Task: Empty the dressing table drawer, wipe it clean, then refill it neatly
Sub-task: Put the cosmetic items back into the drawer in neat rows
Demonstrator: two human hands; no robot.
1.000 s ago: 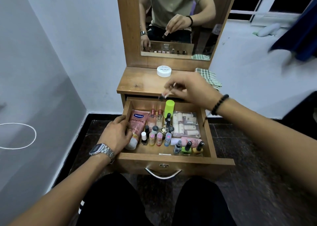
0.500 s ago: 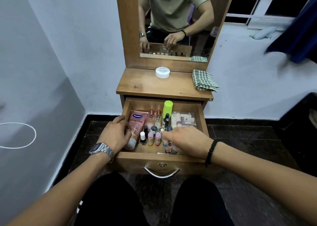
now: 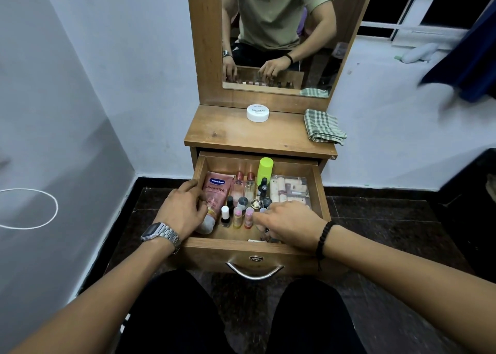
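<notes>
The person's forearms are bare, with no sleeve reaching into the head view. The left wrist carries a silver metal-link wristwatch (image 3: 158,232) with a dark rectangular digital face, and the right wrist wears a black beaded bracelet (image 3: 323,239) with a short cord end hanging from it. Black trousers (image 3: 174,316) cover both legs, and the mirror (image 3: 279,31) reflects a pale green short-sleeved T-shirt.
</notes>
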